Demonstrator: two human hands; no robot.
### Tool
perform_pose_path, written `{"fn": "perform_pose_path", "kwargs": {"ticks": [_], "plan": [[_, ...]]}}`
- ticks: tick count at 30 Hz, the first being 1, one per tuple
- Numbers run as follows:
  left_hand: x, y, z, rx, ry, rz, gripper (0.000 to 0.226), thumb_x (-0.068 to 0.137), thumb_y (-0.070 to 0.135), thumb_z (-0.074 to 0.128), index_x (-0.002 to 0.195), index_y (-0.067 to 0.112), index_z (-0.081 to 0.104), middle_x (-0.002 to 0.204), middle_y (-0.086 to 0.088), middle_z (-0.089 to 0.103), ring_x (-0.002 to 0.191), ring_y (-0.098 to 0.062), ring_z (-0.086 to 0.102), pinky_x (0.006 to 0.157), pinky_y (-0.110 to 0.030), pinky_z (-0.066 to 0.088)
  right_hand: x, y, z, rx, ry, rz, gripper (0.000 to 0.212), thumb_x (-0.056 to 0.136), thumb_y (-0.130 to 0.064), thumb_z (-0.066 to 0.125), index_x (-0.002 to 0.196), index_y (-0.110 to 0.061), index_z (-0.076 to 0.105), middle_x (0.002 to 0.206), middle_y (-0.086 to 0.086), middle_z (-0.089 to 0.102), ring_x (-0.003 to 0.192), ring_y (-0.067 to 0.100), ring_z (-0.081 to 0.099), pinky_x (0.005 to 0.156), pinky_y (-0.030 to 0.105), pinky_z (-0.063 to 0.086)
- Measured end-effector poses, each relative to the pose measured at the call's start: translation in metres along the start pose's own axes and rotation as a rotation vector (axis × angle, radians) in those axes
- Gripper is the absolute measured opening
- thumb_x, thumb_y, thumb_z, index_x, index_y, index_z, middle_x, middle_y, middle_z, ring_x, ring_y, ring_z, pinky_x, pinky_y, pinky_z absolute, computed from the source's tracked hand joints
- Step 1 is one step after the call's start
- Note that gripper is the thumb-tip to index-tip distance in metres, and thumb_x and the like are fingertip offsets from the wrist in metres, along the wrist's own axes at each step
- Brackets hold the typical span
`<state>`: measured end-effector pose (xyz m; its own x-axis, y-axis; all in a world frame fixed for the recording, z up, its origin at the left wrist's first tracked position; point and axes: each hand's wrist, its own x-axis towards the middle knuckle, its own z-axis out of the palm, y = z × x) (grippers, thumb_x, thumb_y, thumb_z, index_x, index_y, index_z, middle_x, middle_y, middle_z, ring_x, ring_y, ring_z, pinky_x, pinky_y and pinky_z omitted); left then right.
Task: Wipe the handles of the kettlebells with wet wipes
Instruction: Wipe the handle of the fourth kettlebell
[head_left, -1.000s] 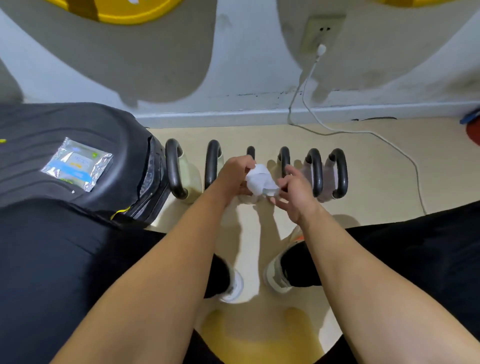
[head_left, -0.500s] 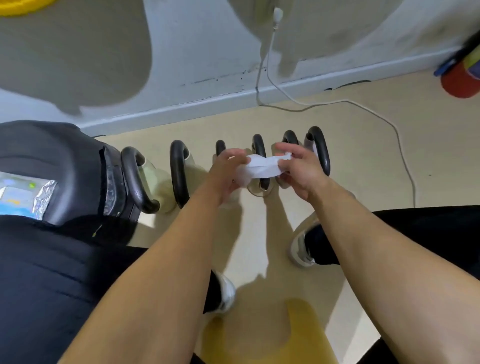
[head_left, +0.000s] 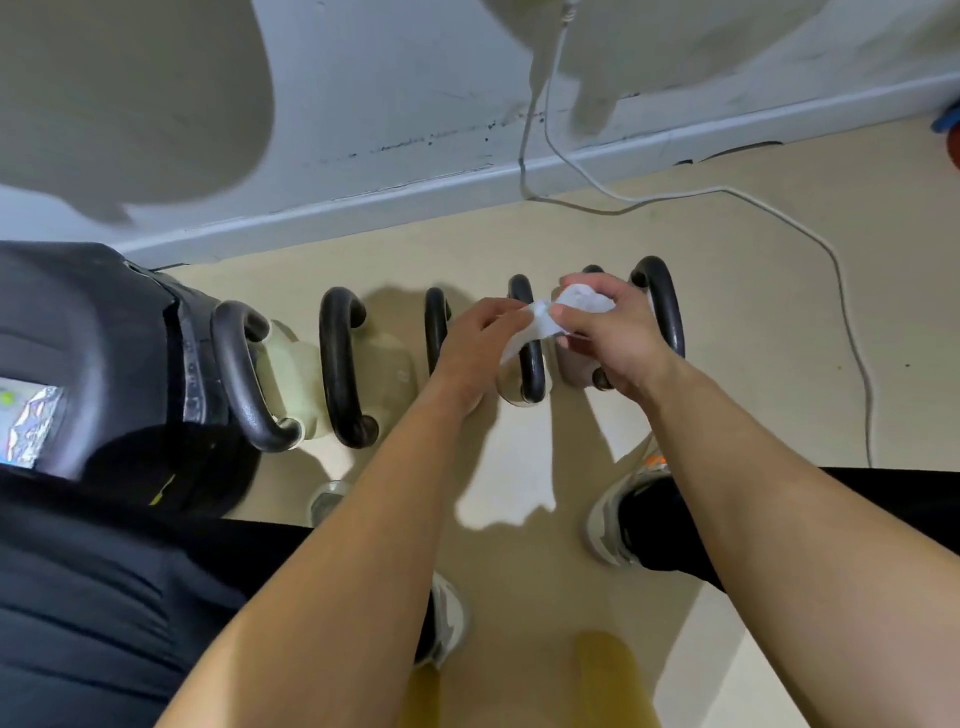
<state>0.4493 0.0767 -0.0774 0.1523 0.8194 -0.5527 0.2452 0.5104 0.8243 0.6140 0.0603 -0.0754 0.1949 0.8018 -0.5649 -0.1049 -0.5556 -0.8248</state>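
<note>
The left hand and right hand each pinch a white wet wipe over a black handle in the row of kettlebells on the floor; wiping looks barely started, with most handles apparently undone.

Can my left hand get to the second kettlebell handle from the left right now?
Probably yes. The left hand is close to the second handle, whose top is bare. But it pinches the wipe with the right hand, so one must let go first.
</note>
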Motion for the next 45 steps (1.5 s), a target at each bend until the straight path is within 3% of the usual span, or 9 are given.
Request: {"fn": "perform_pose_path", "kwargs": {"ticks": [8,13,17,20,24,29,34,38,45], "plan": [[-0.012,0.012,-0.001,0.104,0.048,0.089,0.035,0.081,0.026,0.079,0.111,0.023,0.062,0.097,0.004,0.070,0.086,-0.008,0.069,0.069,-0.014,0.051,-0.012,-0.023,0.007,0.318,-0.063,0.078,0.042,0.089,0.017,0.057,0.126,-0.002,0.063,0.107,0.015,0.070,0.082,0.017,0.073,0.069,0.026,0.062],[-0.011,0.013,-0.003,-0.082,0.102,0.007,0.021,0.087,0.011,0.065,0.108,0.017,0.065,0.094,-0.004,0.073,0.081,-0.013,0.071,0.071,-0.021,0.056,-0.015,-0.030,0.013,0.202,-0.004,0.117,0.037,0.093,0.011,0.058,0.126,-0.007,0.063,0.098,0.014,0.069,0.071,0.017,0.069,0.044,0.016,0.049],[-0.001,0.009,-0.013,-0.051,0.226,-0.018,0.019,0.091,0.011,0.055,0.102,0.014,0.070,0.084,0.007,0.068,0.073,-0.008,0.063,0.056,-0.012,0.046,-0.014,-0.025,0.014,0.119,0.069,0.080,0.031,0.091,0.014,0.047,0.092,-0.007,0.069,0.085,0.011,0.067,0.062,0.014,0.066,0.051,0.020,0.054],[0.007,0.011,-0.011,-0.041,0.308,-0.020,0.016,0.093,0.021,0.057,0.103,0.022,0.069,0.097,0.003,0.069,0.078,-0.011,0.066,0.057,-0.015,0.046,-0.011,-0.019,0.013,0.023,0.111,0.089,0.022,0.090,0.009,0.046,0.096,0.000,0.065,0.076,0.011,0.059,0.057,0.018,0.056,0.042,0.017,0.043],[0.010,0.013,-0.007,-0.046,0.247,0.008,0.019,0.089,0.018,0.065,0.108,0.020,0.067,0.095,0.002,0.071,0.070,-0.004,0.066,0.053,-0.013,0.048,-0.007,-0.007,0.006,-0.252,0.160,0.016,0.021,0.084,0.000,0.059,0.083,-0.022,0.061,0.079,0.008,0.060,0.071,0.025,0.059,0.059,0.033,0.052],[0.012,0.020,-0.006,-0.136,0.254,0.002,0.026,0.082,0.004,0.062,0.103,0.019,0.067,0.097,-0.003,0.070,0.073,-0.013,0.067,0.053,-0.017,0.049,-0.013,-0.009,0.005,-0.512,0.216,-0.179,0.035,0.087,-0.002,0.060,0.120,-0.015,0.060,0.083,-0.012,0.055,0.083,0.023,0.061,0.068,0.036,0.057],[0.009,0.015,-0.002,0.173,0.216,0.052,0.026,0.079,0.002,0.054,0.096,0.020,0.062,0.083,0.005,0.061,0.075,-0.009,0.057,0.060,-0.015,0.041,-0.017,0.003,0.013,-0.902,0.313,-0.263,0.063,0.077,-0.002,0.061,0.138,-0.013,0.048,0.126,0.014,0.047,0.110,0.037,0.050,0.094,0.039,0.044],[0.020,0.008,-0.004,0.465,0.151,0.111,0.026,0.080,0.004,0.052,0.095,0.023,0.059,0.086,0.010,0.055,0.081,-0.009,0.054,0.070,-0.022,0.039,-0.022,0.005,0.030,-1.069,0.416,-0.514,0.055,0.076,-0.013,0.057,0.131,-0.009,0.062,0.128,0.018,0.051,0.112,0.039,0.048,0.097,0.043,0.042],[0.037,-0.001,-0.010,0.806,0.104,0.110,0.031,0.086,0.014,0.058,0.116,0.015,0.051,0.114,-0.008,0.056,0.099,-0.027,0.060,0.089,-0.037,0.049,-0.003,0.004,0.063,-0.481,0.003,0.181,0.014,0.094,-0.026,0.057,0.098,-0.012,0.060,0.098,0.006,0.068,0.100,0.026,0.066,0.092,0.038,0.054]]}}
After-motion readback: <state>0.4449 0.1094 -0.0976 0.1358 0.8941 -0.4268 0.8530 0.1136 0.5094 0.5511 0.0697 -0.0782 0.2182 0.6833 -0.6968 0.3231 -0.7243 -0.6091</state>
